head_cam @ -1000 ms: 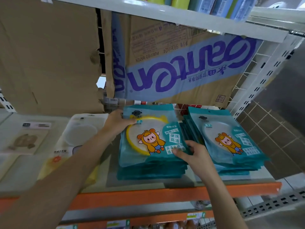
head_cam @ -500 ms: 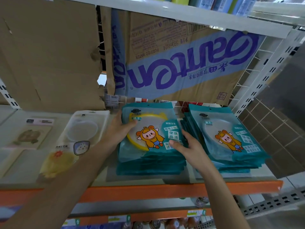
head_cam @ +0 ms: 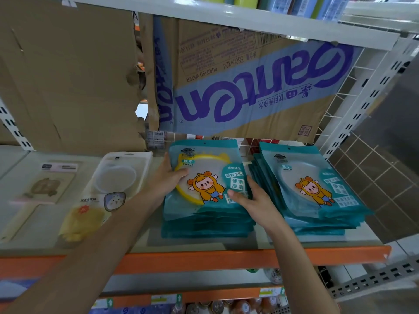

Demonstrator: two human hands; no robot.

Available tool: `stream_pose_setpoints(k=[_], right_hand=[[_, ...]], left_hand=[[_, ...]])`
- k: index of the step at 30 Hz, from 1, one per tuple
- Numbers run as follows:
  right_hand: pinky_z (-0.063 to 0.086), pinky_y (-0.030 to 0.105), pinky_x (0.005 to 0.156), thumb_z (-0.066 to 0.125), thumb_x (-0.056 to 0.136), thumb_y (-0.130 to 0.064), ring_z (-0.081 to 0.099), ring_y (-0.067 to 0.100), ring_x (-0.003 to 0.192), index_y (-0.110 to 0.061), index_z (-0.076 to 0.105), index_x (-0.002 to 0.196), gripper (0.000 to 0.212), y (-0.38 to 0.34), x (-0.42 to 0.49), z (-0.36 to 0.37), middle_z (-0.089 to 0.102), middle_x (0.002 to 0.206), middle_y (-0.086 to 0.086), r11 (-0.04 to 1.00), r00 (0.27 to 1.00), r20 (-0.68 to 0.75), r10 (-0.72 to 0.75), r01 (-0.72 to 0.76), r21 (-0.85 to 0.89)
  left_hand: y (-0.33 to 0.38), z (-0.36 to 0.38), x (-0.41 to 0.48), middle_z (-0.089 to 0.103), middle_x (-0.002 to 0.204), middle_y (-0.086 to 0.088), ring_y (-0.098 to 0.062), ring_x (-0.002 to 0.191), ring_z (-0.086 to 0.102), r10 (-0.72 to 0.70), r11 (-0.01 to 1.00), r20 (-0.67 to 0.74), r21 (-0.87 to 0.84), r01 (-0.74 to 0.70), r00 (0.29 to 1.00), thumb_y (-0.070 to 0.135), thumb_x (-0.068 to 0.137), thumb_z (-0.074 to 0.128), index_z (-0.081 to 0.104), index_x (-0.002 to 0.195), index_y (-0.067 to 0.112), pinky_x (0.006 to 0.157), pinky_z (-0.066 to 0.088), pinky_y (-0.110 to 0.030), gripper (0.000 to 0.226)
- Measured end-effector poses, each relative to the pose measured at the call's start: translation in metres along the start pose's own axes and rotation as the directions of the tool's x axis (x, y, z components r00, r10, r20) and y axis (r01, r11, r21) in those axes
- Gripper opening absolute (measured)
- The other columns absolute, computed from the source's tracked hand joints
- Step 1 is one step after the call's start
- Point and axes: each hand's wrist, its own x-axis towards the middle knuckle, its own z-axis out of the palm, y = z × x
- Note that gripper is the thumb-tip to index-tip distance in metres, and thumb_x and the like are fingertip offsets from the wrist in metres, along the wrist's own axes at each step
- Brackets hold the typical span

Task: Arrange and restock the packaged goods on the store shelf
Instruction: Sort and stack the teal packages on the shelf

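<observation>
Left hand: grips the left edge of the top mirror packet, thumb on its front.
Right hand: holds the right edge of the same packet, thumb on top.
Under the grip: teal stack, the packet lies flat on it.
Right of the grip: second teal stack, just beside the right hand.
Left of the grip: white packet, near the left wrist.
</observation>
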Motion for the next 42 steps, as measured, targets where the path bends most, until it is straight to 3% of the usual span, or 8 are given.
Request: stream_pose_setpoints(k=[8,13,18,23,29,33,36,42], right_hand=[[0.039,0.005,0.079,0.066,0.080,-0.035,0.049,-0.013,0.096,-0.043,0.027,0.119,0.056,-0.004,-0.016,-0.008,0.046,0.107,-0.034,1.000,0.999,0.037,0.007,-0.006,-0.027],[0.033,0.016,0.095,0.079,0.068,-0.027,0.044,0.001,0.116,-0.040,0.005,0.136,0.101,0.004,-0.021,-0.013,0.046,0.125,-0.017,0.986,0.992,0.124,0.016,0.005,-0.165],[0.038,0.017,0.090,0.080,0.070,-0.020,0.046,-0.001,0.106,-0.042,0.018,0.124,0.085,0.001,-0.025,-0.013,0.047,0.111,-0.021,0.967,0.996,0.087,-0.005,0.027,-0.254],[0.036,0.008,0.081,0.077,0.073,-0.023,0.041,-0.003,0.103,-0.017,0.017,0.146,0.094,-0.003,-0.029,-0.011,0.041,0.099,-0.030,0.957,0.997,0.073,-0.001,0.022,-0.290],[0.026,0.026,0.107,0.064,0.061,-0.068,0.028,-0.004,0.125,-0.030,0.002,0.148,0.113,-0.009,-0.029,-0.017,0.027,0.133,-0.029,0.975,0.997,0.056,-0.057,0.068,-0.210],[0.020,0.031,0.115,0.048,0.063,-0.083,0.021,-0.001,0.137,-0.028,0.013,0.149,0.108,-0.016,-0.019,-0.013,0.021,0.151,-0.017,0.971,0.986,-0.005,-0.166,0.163,-0.176],[0.015,0.019,0.109,0.048,0.080,-0.058,0.022,-0.007,0.127,-0.023,0.020,0.147,0.081,-0.028,-0.007,-0.004,0.029,0.140,-0.020,0.912,0.971,0.025,-0.240,0.234,-0.337],[0.019,0.044,0.112,0.046,0.091,-0.049,0.022,0.021,0.140,-0.021,0.025,0.146,0.065,-0.045,0.016,0.025,0.027,0.152,0.003,0.676,0.946,0.060,-0.317,0.270,-0.686]], left_hand=[[-0.002,-0.011,-0.027,0.044,0.135,0.006,-0.016,0.122,0.047,0.099,0.970,0.094,0.215,-0.118,0.991,0.050,0.055,0.078,0.024,0.137,0.036,0.101,0.042,-0.045,0.099],[-0.006,-0.011,-0.058,-0.017,0.156,0.003,-0.016,0.144,-0.011,-0.010,0.792,0.246,0.593,-0.143,0.969,0.061,0.041,0.082,-0.014,0.146,0.032,0.117,0.011,-0.049,0.145],[-0.007,-0.007,-0.062,-0.019,0.155,-0.001,-0.015,0.144,-0.009,0.018,0.736,0.184,0.663,-0.137,0.983,0.036,0.059,0.084,-0.017,0.145,0.027,0.115,0.011,-0.041,0.133],[-0.009,-0.005,-0.064,-0.014,0.156,-0.002,-0.015,0.144,-0.004,0.062,0.746,0.172,0.647,-0.160,0.983,0.035,0.065,0.081,-0.012,0.147,0.027,0.115,0.012,-0.039,0.125],[-0.005,-0.013,-0.069,-0.006,0.156,0.013,-0.008,0.143,-0.008,0.120,0.806,0.218,0.549,-0.223,0.969,0.081,0.039,0.067,-0.002,0.144,0.042,0.117,0.008,-0.046,0.132],[0.010,-0.023,-0.084,-0.009,0.136,0.045,0.008,0.132,-0.009,0.213,0.840,0.117,0.486,-0.243,0.970,0.077,0.053,0.046,0.007,0.128,0.060,0.113,0.008,-0.035,0.087],[0.010,-0.047,-0.081,-0.005,0.156,0.011,-0.002,0.138,-0.002,0.303,0.717,-0.037,0.667,-0.202,0.952,0.077,0.059,0.034,0.018,0.146,0.031,0.115,0.016,-0.041,0.099],[0.013,-0.102,-0.068,0.005,0.157,-0.008,-0.026,0.144,0.004,0.341,0.414,-0.072,0.907,-0.081,0.937,0.044,0.088,0.054,0.023,0.146,0.014,0.115,0.008,-0.042,0.072]])
